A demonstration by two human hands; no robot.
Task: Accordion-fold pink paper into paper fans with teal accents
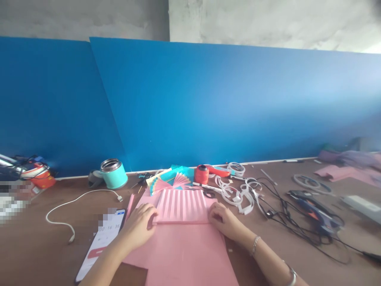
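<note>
A pink sheet of paper with accordion pleats (182, 204) lies in the middle of the table, over flat pink paper (187, 254). My left hand (142, 222) grips its left edge, fingers curled. At the opposite edge, my right hand (224, 218) is closed on the same pleated paper, a chain bracelet and a bangle on that arm. Just behind it sit a finished-looking pink folded fan (174, 182) and blue and yellow folded paper (159, 183). Thumbs and fingertips are partly hidden.
A phone (102, 242) with a timer and a white cable (80, 194) lie left, near a turquoise cup (113, 174). Behind the paper stands a red spool (201, 174). To the right are white strip coils (238, 194), black cords and a glue gun (320, 216). A blue partition (220, 107) bounds the back.
</note>
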